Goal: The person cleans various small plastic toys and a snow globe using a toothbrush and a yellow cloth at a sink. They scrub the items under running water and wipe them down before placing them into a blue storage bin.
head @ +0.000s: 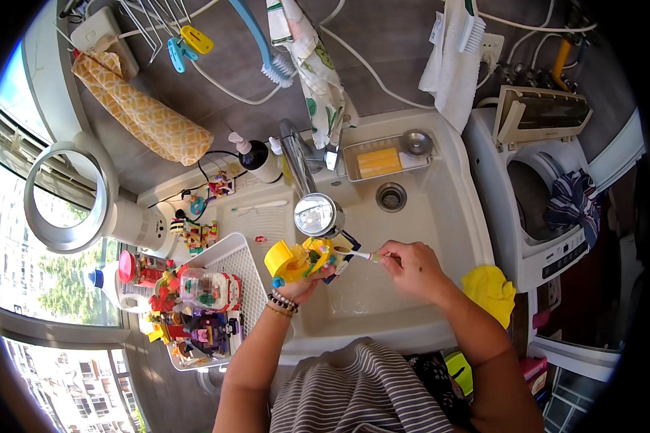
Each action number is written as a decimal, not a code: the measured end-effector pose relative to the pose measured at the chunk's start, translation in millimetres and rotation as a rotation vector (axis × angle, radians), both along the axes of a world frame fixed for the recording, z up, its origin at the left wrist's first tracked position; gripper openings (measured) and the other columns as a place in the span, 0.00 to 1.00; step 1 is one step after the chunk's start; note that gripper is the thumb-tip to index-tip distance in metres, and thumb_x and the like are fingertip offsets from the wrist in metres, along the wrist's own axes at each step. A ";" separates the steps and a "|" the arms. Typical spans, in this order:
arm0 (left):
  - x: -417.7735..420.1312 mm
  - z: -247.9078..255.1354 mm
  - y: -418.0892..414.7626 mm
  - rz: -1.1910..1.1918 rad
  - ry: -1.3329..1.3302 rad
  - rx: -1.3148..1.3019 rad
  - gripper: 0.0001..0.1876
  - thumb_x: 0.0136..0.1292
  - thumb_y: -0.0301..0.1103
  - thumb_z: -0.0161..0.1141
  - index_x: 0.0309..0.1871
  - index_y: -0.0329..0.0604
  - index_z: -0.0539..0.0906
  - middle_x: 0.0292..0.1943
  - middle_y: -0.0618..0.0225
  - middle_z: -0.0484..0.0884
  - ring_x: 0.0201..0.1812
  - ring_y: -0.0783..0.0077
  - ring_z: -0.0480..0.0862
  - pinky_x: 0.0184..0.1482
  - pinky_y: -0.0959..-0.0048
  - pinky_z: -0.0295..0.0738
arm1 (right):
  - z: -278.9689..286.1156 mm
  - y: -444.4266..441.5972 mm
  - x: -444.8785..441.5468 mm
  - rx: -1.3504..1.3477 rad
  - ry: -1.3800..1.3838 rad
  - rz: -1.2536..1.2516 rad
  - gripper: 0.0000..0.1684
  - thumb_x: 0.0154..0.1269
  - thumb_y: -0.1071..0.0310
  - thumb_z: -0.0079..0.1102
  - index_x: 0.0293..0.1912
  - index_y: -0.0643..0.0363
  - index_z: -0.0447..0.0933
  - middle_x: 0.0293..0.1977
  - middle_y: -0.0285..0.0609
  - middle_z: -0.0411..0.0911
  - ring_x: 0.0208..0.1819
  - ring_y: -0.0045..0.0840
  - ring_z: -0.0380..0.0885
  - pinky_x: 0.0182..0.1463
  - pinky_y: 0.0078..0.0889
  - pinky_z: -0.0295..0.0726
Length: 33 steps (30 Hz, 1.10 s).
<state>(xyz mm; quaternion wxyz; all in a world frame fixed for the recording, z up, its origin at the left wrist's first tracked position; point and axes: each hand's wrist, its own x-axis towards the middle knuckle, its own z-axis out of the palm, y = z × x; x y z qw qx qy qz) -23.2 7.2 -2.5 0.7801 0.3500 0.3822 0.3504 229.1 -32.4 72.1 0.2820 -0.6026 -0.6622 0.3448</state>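
Note:
My left hand (302,288) holds a yellow toy brick model (298,258) with green and blue pieces from below, over the near-left part of the sink (379,281). In my right hand (414,265) is a toothbrush (360,254) with a white and green handle, its head at the model's right side. The chrome faucet (297,157) reaches out just beyond the model, its round head (315,215) close to the toy. A dark blue piece lies partly behind my left hand; I cannot tell whether it belongs to the model.
Left of the sink, a white basket (254,270) holds several toy models. More brick figures (195,233) and a second toothbrush (260,205) lie on the ledge. A wire rack (352,162) carries yellow soap (379,162). A yellow cloth (487,292) hangs at the right rim, near a washing machine (552,254).

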 end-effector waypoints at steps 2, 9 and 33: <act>-2.0 2.1 -0.4 -0.109 -0.077 -0.008 0.24 0.53 0.23 0.65 0.54 0.46 0.71 0.43 0.70 0.77 0.41 0.76 0.78 0.44 0.72 0.76 | 4.7 9.3 1.0 -0.019 -0.057 -0.015 0.07 0.56 0.64 0.55 0.34 0.54 0.78 0.23 0.44 0.78 0.25 0.40 0.77 0.29 0.38 0.74; 8.7 18.0 16.5 -0.354 -0.222 -0.098 0.20 0.68 0.36 0.47 0.60 0.40 0.67 0.52 0.63 0.75 0.49 0.66 0.79 0.43 0.66 0.80 | -13.9 40.2 20.7 -0.241 0.143 0.240 0.10 0.58 0.65 0.57 0.36 0.60 0.79 0.19 0.41 0.78 0.21 0.25 0.76 0.28 0.28 0.72; 18.4 38.5 43.5 -0.438 0.121 -0.290 0.18 0.70 0.38 0.39 0.57 0.39 0.68 0.54 0.57 0.73 0.51 0.59 0.78 0.49 0.56 0.78 | -6.9 117.5 53.2 -0.495 0.043 0.556 0.11 0.59 0.66 0.55 0.37 0.61 0.80 0.18 0.34 0.76 0.21 0.14 0.72 0.29 0.21 0.69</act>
